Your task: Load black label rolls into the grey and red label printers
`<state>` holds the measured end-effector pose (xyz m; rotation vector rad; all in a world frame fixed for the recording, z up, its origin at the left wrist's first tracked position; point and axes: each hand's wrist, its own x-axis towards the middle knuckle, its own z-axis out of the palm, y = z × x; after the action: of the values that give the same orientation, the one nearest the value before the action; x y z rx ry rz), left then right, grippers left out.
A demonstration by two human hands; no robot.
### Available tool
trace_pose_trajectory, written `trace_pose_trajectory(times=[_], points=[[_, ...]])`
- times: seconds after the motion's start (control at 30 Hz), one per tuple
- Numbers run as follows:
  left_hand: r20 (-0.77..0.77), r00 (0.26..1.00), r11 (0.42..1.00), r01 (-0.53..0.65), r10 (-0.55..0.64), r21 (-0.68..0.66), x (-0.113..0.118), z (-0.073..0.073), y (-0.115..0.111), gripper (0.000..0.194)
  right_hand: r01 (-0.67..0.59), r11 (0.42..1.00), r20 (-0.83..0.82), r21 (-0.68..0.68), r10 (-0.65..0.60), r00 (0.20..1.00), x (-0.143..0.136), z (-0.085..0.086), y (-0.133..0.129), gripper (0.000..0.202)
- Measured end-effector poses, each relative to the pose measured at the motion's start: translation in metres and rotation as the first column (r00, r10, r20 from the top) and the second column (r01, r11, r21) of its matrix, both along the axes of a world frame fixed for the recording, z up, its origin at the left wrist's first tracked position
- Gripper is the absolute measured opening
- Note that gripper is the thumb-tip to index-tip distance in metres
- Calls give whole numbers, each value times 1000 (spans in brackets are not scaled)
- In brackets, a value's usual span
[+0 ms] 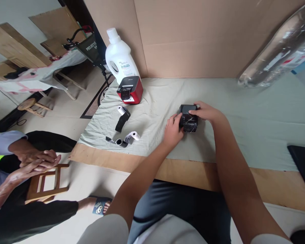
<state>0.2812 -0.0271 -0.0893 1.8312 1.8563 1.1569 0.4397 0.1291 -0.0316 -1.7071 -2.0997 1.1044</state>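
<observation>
A small black boxy device, looking like a receipt printer (186, 109), rests on the cloth, with crinkled glossy black material (190, 123) on its front. My left hand (173, 130) grips its left side, fingers curled against the edge. On the right, my right hand (205, 112) holds the far corner with the thumb on top. Left of my hands lie a paper roll with a black strip (122, 121), another white roll (134, 135) and a curled black-and-white roll (120, 142). Behind them is a red and black printer (136, 91) with a black strip at its front.
A white detergent bottle (120, 56) stands behind the red printer against a cardboard panel (193, 40). Plastic-wrapped goods (277, 54) lean at the back right. A dark flat object (303, 162) lies at the right edge. A seated person's clasped hands (39, 162) are at left.
</observation>
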Motion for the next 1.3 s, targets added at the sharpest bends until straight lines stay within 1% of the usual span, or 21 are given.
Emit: trace_pose_trajectory(times=[0.07, 0.17, 0.3, 0.4, 0.5, 0.57, 0.63, 0.7, 0.73, 0.8, 0.87, 0.93, 1.03, 1.1, 1.13, 1.17, 1.23, 1.27, 1.3], points=[[-5, 1000, 999, -3, 2, -51, -4, 0, 2, 71, 6, 1000, 0, -5, -6, 1000, 0, 1, -3, 75], [-29, 999, 993, 14, -18, -114, -9, 2, 5, 73, 10, 1000, 10, -26, -10, 1000, -2, 8, -9, 75], [-104, 995, 985, -5, -14, -174, -9, 5, 5, 79, 33, 998, 11, -50, -33, 999, -6, 17, -21, 71], [-141, 990, 980, -23, -6, -200, -9, 5, 5, 77, 77, 996, -28, -45, -78, 997, -7, 17, -29, 70], [-145, 989, 978, -34, 4, -205, -9, 4, 5, 75, 106, 994, -81, -41, -109, 991, -5, 14, -32, 72], [-147, 989, 979, -37, 7, -202, -9, 4, 6, 74, 104, 992, -95, -70, -110, 989, -1, 12, -29, 65], [-161, 987, 978, -36, 3, -206, -8, 5, 6, 77, 72, 992, -94, -103, -82, 992, 3, 11, -25, 52], [-194, 981, 973, -58, 14, -225, -6, 8, 6, 80, 32, 992, -85, -123, -43, 995, 4, 10, -23, 44], [-217, 976, 968, -76, 23, -239, -5, 10, 6, 80, 20, 993, -86, -118, -30, 996, 4, 8, -23, 42], [-266, 963, 956, -117, 43, -270, -2, 15, 6, 78, 18, 998, -120, -57, -24, 993, 2, 2, -25, 37], [-309, 949, 945, -150, 56, -290, 1, 20, 7, 74, 20, 999, -194, 45, -11, 981, 2, -5, -31, 34], [-337, 939, 944, -164, 61, -286, 8, 25, 13, 73, 34, 993, -280, 114, -1, 960, 7, -12, -35, 39], [-347, 937, 964, -118, 28, -239, 28, 35, 36, 72, 104, 981, -426, 161, -26, 904, 31, -13, -31, 54], [-337, 942, 979, -57, -13, -197, 53, 41, 61, 70, 190, 958, -500, 213, -61, 864, 56, -9, -18, 63], [-329, 944, 984, -24, -36, -177, 68, 44, 76, 69, 256, 935, -515, 246, -98, 852, 71, -6, -8, 68], [-320, 946, 987, 4, -56, -160, 85, 46, 91, 68, 337, 899, -519, 281, -153, 841, 88, -4, 4, 72], [-304, 948, 989, 54, -95, -141, 121, 48, 123, 68, 487, 801, -515, 348, -270, 813, 124, -3, 31, 77], [-297, 948, 988, 77, -116, -137, 139, 48, 137, 68, 544, 752, -522, 373, -314, 793, 143, -4, 45, 78], [-290, 947, 986, 99, -136, -136, 157, 48, 151, 68, 585, 714, -538, 385, -342, 771, 161, -6, 58, 78]])
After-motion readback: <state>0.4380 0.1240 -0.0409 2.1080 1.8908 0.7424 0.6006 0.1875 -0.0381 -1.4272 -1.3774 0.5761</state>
